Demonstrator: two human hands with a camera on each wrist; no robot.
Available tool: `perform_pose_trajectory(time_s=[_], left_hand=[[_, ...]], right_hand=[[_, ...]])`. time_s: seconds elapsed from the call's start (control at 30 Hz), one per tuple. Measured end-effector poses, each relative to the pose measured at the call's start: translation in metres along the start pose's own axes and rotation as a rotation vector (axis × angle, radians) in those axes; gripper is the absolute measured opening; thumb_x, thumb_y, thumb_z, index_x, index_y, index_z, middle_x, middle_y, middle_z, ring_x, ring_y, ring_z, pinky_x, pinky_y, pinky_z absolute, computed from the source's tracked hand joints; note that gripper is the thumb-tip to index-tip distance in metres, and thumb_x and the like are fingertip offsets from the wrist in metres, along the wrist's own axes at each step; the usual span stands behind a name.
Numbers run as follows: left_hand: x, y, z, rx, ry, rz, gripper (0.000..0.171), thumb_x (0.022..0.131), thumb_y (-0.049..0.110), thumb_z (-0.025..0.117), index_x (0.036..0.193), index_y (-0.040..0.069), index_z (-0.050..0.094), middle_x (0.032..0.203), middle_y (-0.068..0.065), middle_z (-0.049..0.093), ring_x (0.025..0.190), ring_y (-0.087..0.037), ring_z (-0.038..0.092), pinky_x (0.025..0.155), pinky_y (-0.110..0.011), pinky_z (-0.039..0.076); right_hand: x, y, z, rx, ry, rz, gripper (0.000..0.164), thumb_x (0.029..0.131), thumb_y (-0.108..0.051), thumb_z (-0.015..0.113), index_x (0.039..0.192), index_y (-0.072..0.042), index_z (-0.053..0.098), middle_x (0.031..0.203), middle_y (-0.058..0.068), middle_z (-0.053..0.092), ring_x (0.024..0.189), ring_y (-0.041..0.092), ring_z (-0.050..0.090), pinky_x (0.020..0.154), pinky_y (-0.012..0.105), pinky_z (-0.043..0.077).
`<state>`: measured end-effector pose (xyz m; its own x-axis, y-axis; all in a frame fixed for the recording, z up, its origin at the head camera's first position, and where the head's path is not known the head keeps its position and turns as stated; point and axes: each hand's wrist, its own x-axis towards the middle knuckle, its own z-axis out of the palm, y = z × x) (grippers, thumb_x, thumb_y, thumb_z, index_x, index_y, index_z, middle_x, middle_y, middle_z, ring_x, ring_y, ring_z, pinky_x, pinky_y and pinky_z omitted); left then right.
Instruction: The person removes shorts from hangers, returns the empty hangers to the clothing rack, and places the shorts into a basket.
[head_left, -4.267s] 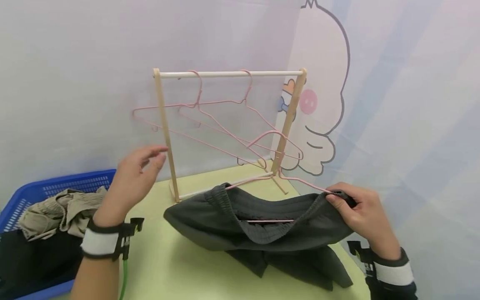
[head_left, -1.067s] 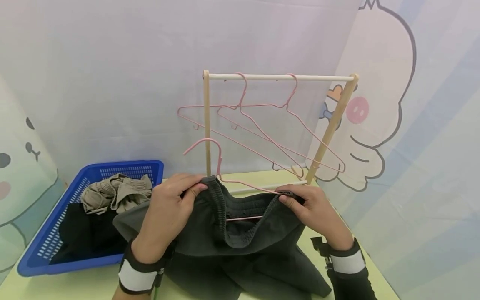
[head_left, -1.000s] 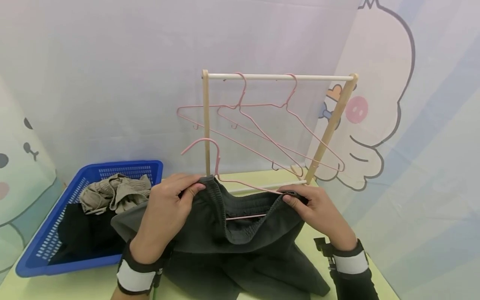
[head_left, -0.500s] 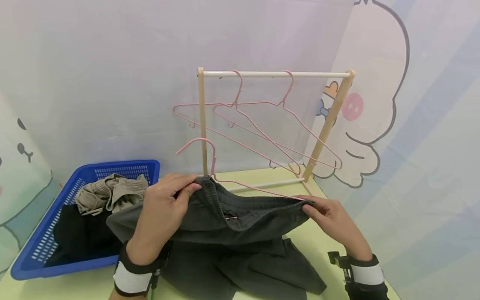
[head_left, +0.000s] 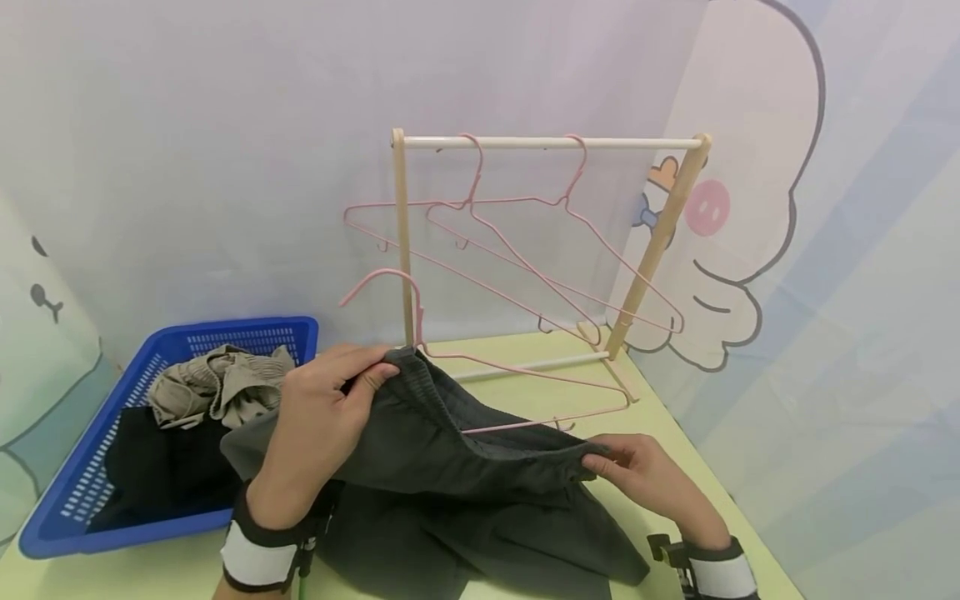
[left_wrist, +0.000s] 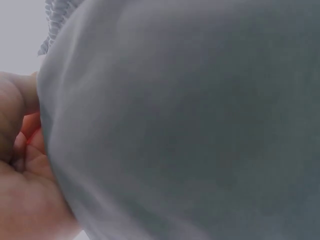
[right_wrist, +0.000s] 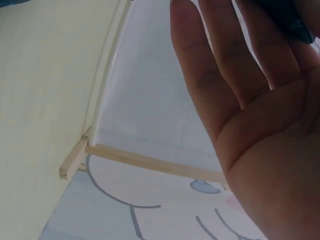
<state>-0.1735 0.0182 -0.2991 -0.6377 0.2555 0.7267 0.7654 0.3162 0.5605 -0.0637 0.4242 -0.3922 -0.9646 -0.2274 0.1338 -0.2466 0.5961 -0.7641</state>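
Dark grey pants with a gathered elastic waistband stretch between both hands in the head view. My left hand pinches the left end of the waistband. At its right end, my right hand pinches the cloth between thumb and fingers. A pink clothes hanger has its left part inside the waist opening; its right end sticks out bare above the waistband, and its hook points up to the left. Grey cloth fills most of the left wrist view. The right wrist view shows several fingers with a dark cloth corner.
Behind the pants stands a small wooden rack with a white rod, where two pink hangers hang. To the left, a blue basket holds beige and black clothes. Everything stands on a pale yellow table before printed curtains.
The left hand came over and took the waistband's left end. The right hand moved right and down with its end, and the hanger's right end is now out of the waistband.
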Motion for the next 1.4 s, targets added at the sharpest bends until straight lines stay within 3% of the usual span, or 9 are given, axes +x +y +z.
perform_pose_trajectory(time_s=[0.2,0.37,0.5,0.57,0.7,0.87,1.03,1.23,1.4], left_hand=[[0.001,0.003,0.001,-0.002,-0.002,-0.002,0.023,0.093,0.005,0.075,0.115,0.005,0.079,0.106,-0.007,0.077,0.087,-0.017,0.070,0.065,-0.015,0.043],[0.002,0.004,0.001,-0.005,-0.009,0.008,0.023,0.093,0.005,0.075,0.115,0.004,0.079,0.105,-0.007,0.077,0.081,-0.014,0.067,0.064,-0.016,0.043],[0.003,0.005,-0.001,-0.003,-0.013,0.017,0.023,0.093,0.003,0.075,0.116,0.003,0.079,0.106,-0.007,0.077,0.073,-0.011,0.062,0.060,-0.017,0.040],[0.003,0.005,-0.001,-0.004,-0.016,0.019,0.023,0.093,0.003,0.075,0.116,0.003,0.079,0.106,-0.008,0.077,0.071,-0.010,0.059,0.059,-0.018,0.040],[0.003,0.005,-0.001,-0.004,-0.021,0.017,0.023,0.094,0.003,0.074,0.116,0.003,0.079,0.106,-0.007,0.077,0.068,-0.009,0.056,0.056,-0.018,0.039],[0.002,0.005,0.001,-0.015,-0.022,0.014,0.023,0.094,0.004,0.074,0.116,0.004,0.079,0.105,-0.006,0.077,0.071,-0.010,0.060,0.058,-0.018,0.040],[0.000,0.005,0.005,-0.036,-0.047,0.020,0.023,0.094,0.003,0.073,0.117,0.003,0.078,0.106,-0.007,0.077,0.067,-0.006,0.058,0.054,-0.019,0.041],[0.002,0.008,0.008,-0.027,-0.058,0.035,0.022,0.093,0.004,0.074,0.115,0.004,0.079,0.103,-0.006,0.077,0.060,-0.003,0.050,0.051,-0.021,0.039],[0.003,0.011,0.010,-0.053,-0.070,0.031,0.021,0.094,0.006,0.074,0.114,0.008,0.080,0.104,-0.003,0.077,0.073,-0.007,0.062,0.058,-0.023,0.046]], right_hand=[[0.000,-0.014,-0.021,-0.183,0.062,0.035,0.035,0.101,-0.021,0.070,0.135,-0.015,0.066,0.118,0.003,0.075,0.101,0.010,0.072,0.080,0.030,0.061],[0.002,-0.052,-0.059,-0.344,0.347,-0.019,0.033,0.099,-0.007,0.069,0.132,-0.013,0.067,0.107,0.002,0.077,0.093,0.003,0.071,0.078,0.018,0.058],[0.020,-0.091,-0.066,-0.332,0.510,-0.198,0.033,0.097,0.005,0.067,0.127,-0.008,0.070,0.104,0.006,0.077,0.096,0.000,0.070,0.083,0.011,0.054],[0.031,-0.108,-0.060,-0.339,0.464,-0.280,0.037,0.096,0.005,0.068,0.130,-0.008,0.068,0.111,0.004,0.076,0.102,0.002,0.069,0.088,0.013,0.053],[0.054,-0.130,-0.040,-0.383,0.257,-0.366,0.046,0.097,-0.005,0.072,0.141,-0.015,0.061,0.126,-0.004,0.071,0.115,0.008,0.068,0.094,0.023,0.054],[0.074,-0.129,-0.019,-0.400,0.131,-0.447,0.035,0.100,-0.006,0.069,0.133,-0.017,0.067,0.105,-0.010,0.072,0.087,0.002,0.067,0.072,0.023,0.055],[0.076,-0.121,-0.010,-0.388,0.127,-0.493,0.023,0.098,0.003,0.066,0.111,-0.015,0.072,0.072,-0.011,0.055,0.061,-0.002,0.046,0.058,0.014,0.043],[0.069,-0.118,-0.013,-0.424,0.187,-0.516,0.025,0.095,0.004,0.070,0.111,-0.016,0.073,0.081,-0.014,0.061,0.061,-0.001,0.038,0.059,0.015,0.037],[0.063,-0.120,-0.021,-0.460,0.235,-0.544,0.030,0.092,0.008,0.070,0.112,-0.014,0.074,0.087,-0.011,0.067,0.061,-0.001,0.041,0.058,0.015,0.039]])
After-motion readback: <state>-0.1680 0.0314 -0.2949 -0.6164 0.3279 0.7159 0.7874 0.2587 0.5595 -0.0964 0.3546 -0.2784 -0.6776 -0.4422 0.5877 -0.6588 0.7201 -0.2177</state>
